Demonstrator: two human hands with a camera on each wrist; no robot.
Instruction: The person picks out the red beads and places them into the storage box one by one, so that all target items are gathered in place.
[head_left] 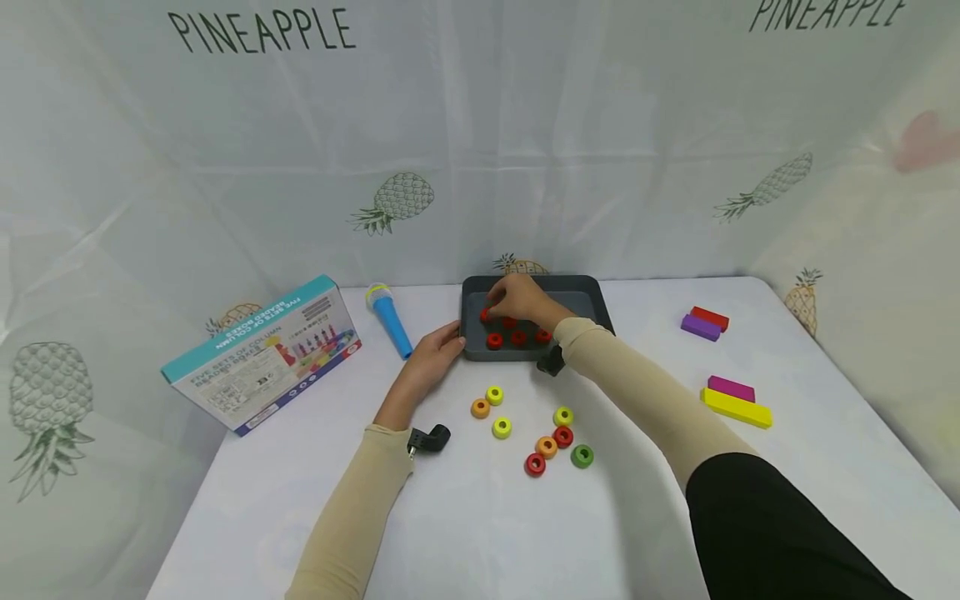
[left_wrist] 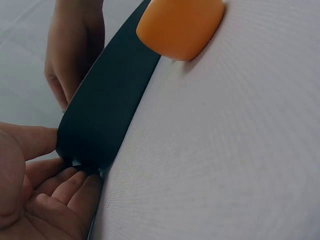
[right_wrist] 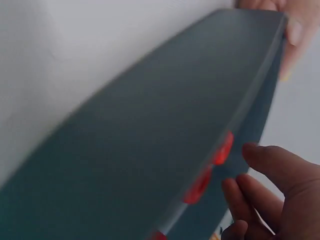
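A dark grey tray [head_left: 573, 293] stands near the far edge of the white table, with several red beads [head_left: 494, 341] in it. My left hand [head_left: 433, 357] grips the tray's left side; the left wrist view shows the thumb on the tray wall and the fingers curled at its lower edge. Over the tray, my right hand [head_left: 522, 298] points its fingers down beside a red bead [head_left: 485, 314] near the left wall. In the right wrist view, the right hand's thumb [right_wrist: 262, 155] and fingers stand apart with nothing visible between them.
Loose beads lie in front of the tray, among them a green bead [head_left: 582, 456], an orange bead [head_left: 481, 408] and a yellow bead [head_left: 502, 427]. To the left are a blue toy microphone [head_left: 392, 323] and a printed box [head_left: 266, 358]. Coloured blocks [head_left: 737, 407] lie right.
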